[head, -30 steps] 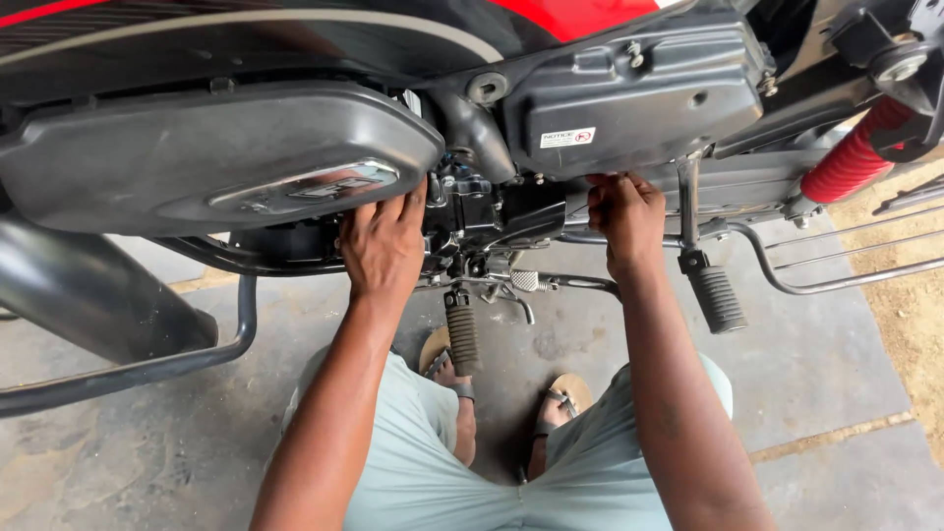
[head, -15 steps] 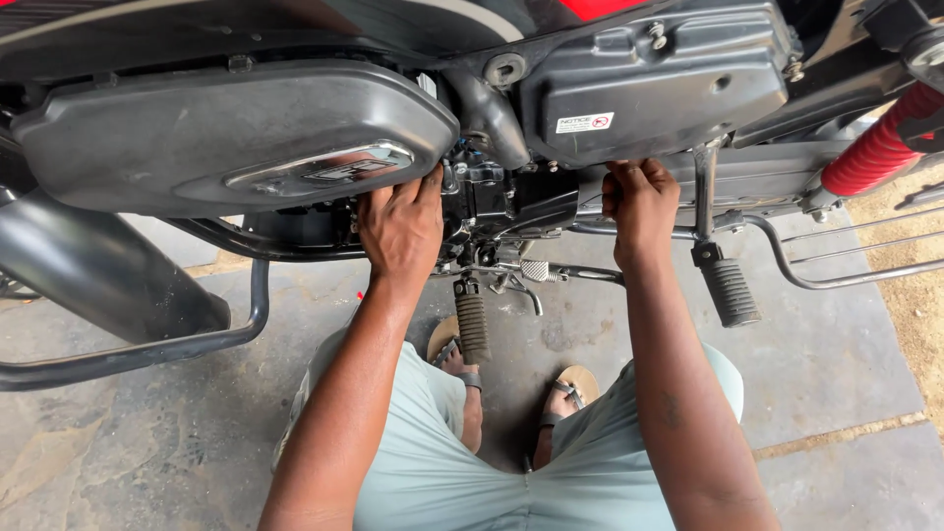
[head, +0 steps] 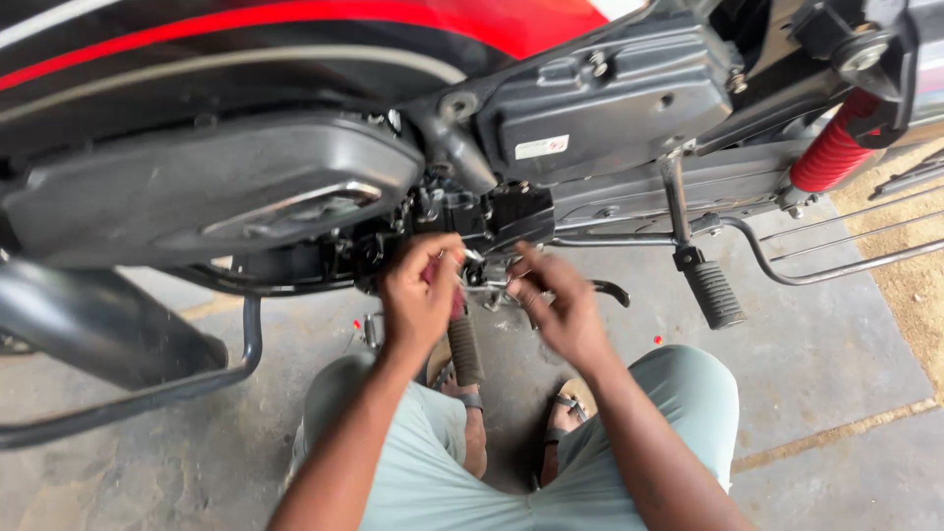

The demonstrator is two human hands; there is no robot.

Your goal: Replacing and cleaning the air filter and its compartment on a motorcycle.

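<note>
**Both hands at the underside of a motorcycle engine**

Head view: The person squatted on a grey concrete floor [head: 836, 374] beside a red and black motorcycle [head: 295, 39], knees in pale green trousers [head: 688, 393] spread, sandalled feet between them. Both hands were raised to the cluster of small metal parts [head: 482, 270] under the engine, just below the black block between the grey side cover [head: 197, 192] and the dark box-shaped cover [head: 610, 108].

The left hand [head: 418, 295] was partly curled, thumb and forefinger pinched together near a small bright metal piece at the cluster; whether they actually gripped it could not be told, since the fingers hid the contact. The right hand [head: 556, 305] was blurred, fingers loosely bent and pointing toward the same cluster, touching or just short of it; no object showed clearly in it, and its hold could not be told.

A ribbed rubber footpeg [head: 464, 349] hung just below and between the two hands. A second footpeg [head: 713, 293] stood on a bar to the right, well apart from the hands. A red spring shock absorber [head: 834, 152] slanted at the upper right, and a dark exhaust pipe [head: 108, 334] ran along the lower left above a bent guard bar [head: 251, 344].
</note>
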